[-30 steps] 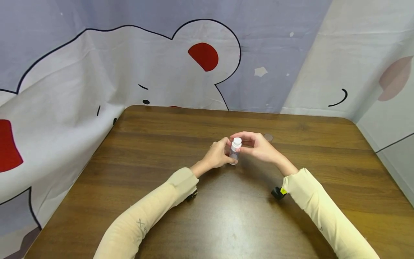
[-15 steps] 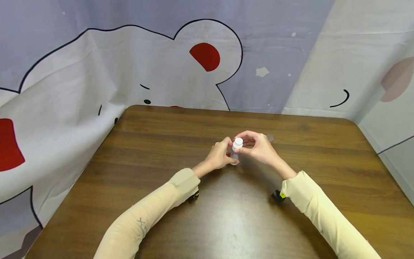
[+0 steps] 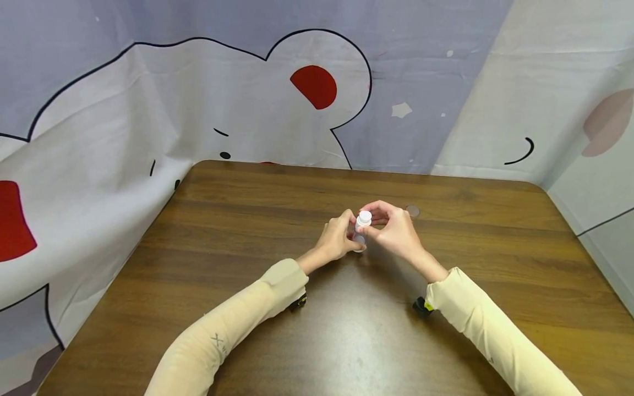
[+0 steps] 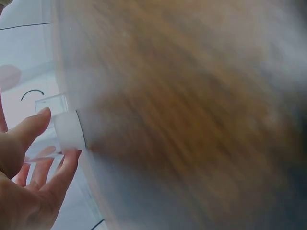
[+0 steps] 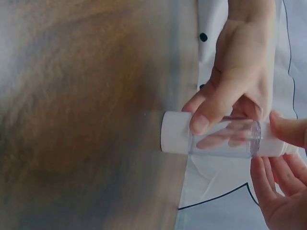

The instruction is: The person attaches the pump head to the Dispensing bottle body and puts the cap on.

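Clear btl point(image 5: 225, 147) x1, 2 grips point(image 3: 334, 237) point(image 3: 400, 234) holding

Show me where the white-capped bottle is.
In the head view, the bottle is just right of centre, held between the left hand and the right hand.

There are two hands point(image 3: 334, 237) point(image 3: 398, 234), two sleeves point(image 3: 238, 311) point(image 3: 487, 330), two wrist cameras point(image 3: 299, 302) point(image 3: 421, 306), one bottle point(image 3: 364, 221), one disc point(image 3: 413, 211) and one table point(image 3: 277, 198).
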Demonstrator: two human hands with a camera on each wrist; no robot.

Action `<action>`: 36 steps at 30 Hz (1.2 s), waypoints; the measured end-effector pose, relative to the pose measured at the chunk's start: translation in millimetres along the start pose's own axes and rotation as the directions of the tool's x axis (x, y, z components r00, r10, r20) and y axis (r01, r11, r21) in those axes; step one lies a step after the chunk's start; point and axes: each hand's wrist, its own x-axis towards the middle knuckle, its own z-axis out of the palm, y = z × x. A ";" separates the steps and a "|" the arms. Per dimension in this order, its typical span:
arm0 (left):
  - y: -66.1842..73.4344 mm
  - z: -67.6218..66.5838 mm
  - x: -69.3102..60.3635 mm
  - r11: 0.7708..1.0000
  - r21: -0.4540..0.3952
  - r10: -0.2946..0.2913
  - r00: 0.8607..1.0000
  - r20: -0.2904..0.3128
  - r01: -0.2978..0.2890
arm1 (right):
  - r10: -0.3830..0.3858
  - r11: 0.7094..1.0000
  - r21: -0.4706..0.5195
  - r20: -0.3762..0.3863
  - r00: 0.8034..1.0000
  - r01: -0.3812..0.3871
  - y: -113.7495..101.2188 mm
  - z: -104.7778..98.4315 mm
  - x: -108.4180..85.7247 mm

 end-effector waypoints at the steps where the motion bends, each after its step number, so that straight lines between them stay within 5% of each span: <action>1: 0.0 0.2 0.0 1.000 0.002 0.000 1.000 -0.004 0.000 | 0.006 1.000 0.001 -0.009 1.000 -0.006 -0.6 0.8 -0.7; 8: 1.8 -3.6 4.1 1.000 0.006 -0.018 0.999 0.042 0.018 | 0.024 0.999 0.043 -0.029 0.999 -0.022 -2.7 3.8 -3.2; 25: 2.1 -1.3 4.1 0.999 -0.023 -0.036 0.997 0.063 0.037 | -0.051 0.998 -0.019 0.108 0.993 0.053 8.1 -18.1 4.0; 31: 0.8 -1.4 3.1 0.998 -0.052 -0.040 0.997 0.067 0.044 | -0.046 0.998 -0.033 0.084 0.995 0.049 8.0 -35.1 5.0; 36: -0.3 -2.2 2.9 0.997 -0.054 -0.047 0.996 0.081 0.052 | -0.018 0.997 -0.077 0.053 0.998 0.022 -11.9 -49.1 -0.7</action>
